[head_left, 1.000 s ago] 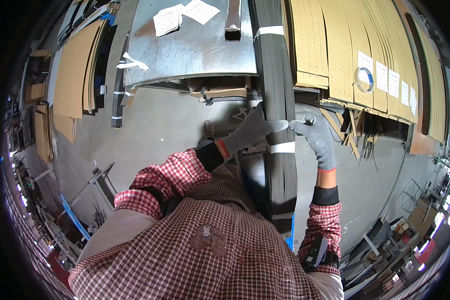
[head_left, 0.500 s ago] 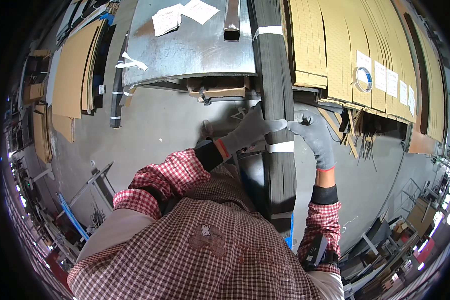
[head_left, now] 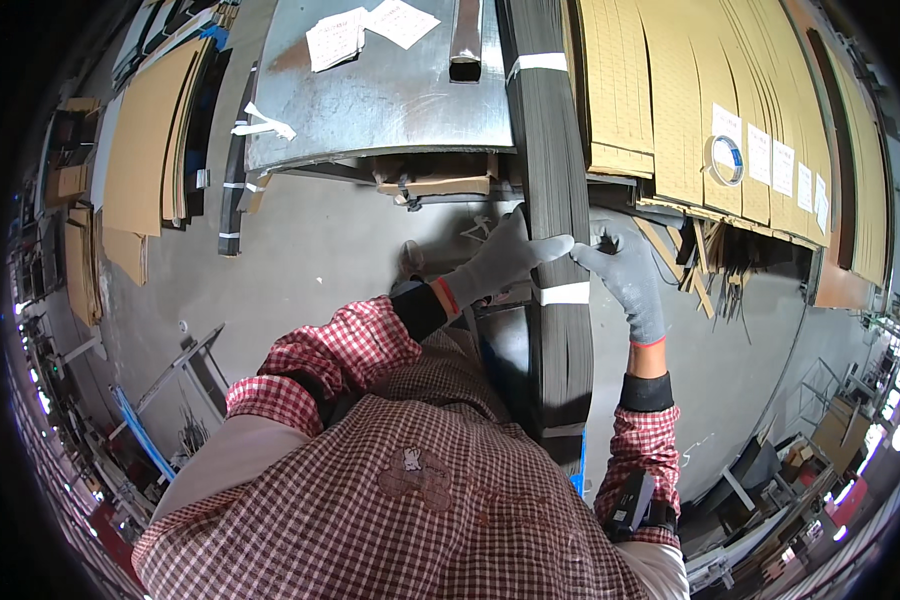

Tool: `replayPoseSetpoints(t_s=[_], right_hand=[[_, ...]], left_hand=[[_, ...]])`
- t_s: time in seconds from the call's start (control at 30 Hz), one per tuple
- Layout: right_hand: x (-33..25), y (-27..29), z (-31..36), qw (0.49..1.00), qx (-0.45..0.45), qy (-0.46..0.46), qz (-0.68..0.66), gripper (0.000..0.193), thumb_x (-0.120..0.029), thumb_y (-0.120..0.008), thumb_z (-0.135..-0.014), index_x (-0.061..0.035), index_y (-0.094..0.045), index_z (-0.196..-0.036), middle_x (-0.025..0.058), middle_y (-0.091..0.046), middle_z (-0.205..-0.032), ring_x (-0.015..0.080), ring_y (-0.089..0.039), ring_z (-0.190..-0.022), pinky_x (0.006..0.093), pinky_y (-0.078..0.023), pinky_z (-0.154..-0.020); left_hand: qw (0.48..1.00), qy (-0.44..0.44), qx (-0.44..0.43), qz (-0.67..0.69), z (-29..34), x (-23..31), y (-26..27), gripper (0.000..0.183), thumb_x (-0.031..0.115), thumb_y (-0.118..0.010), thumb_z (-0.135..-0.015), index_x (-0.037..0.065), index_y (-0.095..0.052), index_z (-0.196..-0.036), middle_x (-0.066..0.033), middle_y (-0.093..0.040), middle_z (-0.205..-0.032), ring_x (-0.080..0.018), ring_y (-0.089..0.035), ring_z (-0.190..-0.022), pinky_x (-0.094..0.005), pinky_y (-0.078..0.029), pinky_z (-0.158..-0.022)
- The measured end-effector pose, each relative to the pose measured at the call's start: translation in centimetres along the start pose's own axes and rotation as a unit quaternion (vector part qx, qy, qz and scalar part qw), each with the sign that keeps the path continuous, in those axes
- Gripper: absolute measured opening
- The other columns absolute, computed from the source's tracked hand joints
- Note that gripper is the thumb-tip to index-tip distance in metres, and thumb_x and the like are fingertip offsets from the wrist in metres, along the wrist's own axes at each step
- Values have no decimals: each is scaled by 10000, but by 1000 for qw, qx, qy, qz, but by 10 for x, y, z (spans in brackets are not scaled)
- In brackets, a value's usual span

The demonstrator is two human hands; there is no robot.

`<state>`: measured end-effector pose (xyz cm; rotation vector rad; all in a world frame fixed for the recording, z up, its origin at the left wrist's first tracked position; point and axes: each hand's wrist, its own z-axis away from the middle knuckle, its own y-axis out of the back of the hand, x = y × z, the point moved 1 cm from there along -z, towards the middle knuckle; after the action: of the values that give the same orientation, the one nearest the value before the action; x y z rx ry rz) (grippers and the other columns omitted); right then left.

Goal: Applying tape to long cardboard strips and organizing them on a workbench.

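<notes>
The left hand (head_left: 502, 260) clasps the dark strip bundle (head_left: 555, 205), thumb on top, likely steadying its overhang past the metal table (head_left: 390, 115). The right hand (head_left: 626, 268) curls beside it, its hold impossible to tell

A long bundle (head_left: 558, 185) of thin, dark grey strips, packed closely side by side, runs down the frame from the top edge to the lower middle, right of centre, crossed by three pale bands (head_left: 565, 293).
</notes>
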<state>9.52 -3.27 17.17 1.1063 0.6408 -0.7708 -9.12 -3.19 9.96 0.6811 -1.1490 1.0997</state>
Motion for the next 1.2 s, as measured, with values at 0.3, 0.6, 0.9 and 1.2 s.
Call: replayPoseSetpoints(t_s=[0.3, 0.6, 0.9, 1.2], right_hand=[[-6, -2, 0, 998, 6, -12, 54, 243, -221, -756, -757, -1, -705, -847, 107, -625, -634, 177, -584, -576, 328, -465, -567], [-9, 1, -1, 1000, -6, -22, 19, 209, -169, -733, -758, 23, -660, -793, 50, -573, -651, 120, -518, -598, 295, -423, -564], [2, 2, -4, 998, -26, -51, -32, 203, -159, -756, -740, 14, -677, -810, 57, -588, -645, 123, -540, -595, 305, -438, -569], [1, 0, -4, 999, -12, -7, 42, 225, -185, -760, -738, 8, -682, -823, 102, -600, -655, 185, -569, -589, 328, -460, -577]], left_hand=[[1000, 15, 6, 12, 1, 3, -1, 470, 311, -737, -840, -25, -609, -1142, -142, -694, -999, -226, -670, -936, -347, -515, -867], [1000, 13, 7, -3, 6, 17, 3, 503, 312, -707, -847, -35, -579, -1188, -161, -676, -1080, -246, -663, -981, -366, -516, -886], [1000, -6, 15, -17, 5, 18, 2, 480, 286, -705, -842, -41, -581, -1171, -161, -678, -1040, -243, -661, -964, -368, -522, -869], [1000, -4, 0, 0, 6, 25, 3, 444, 278, -682, -840, -31, -597, -1148, -144, -677, -1014, -222, -655, -939, -354, -521, -851]])
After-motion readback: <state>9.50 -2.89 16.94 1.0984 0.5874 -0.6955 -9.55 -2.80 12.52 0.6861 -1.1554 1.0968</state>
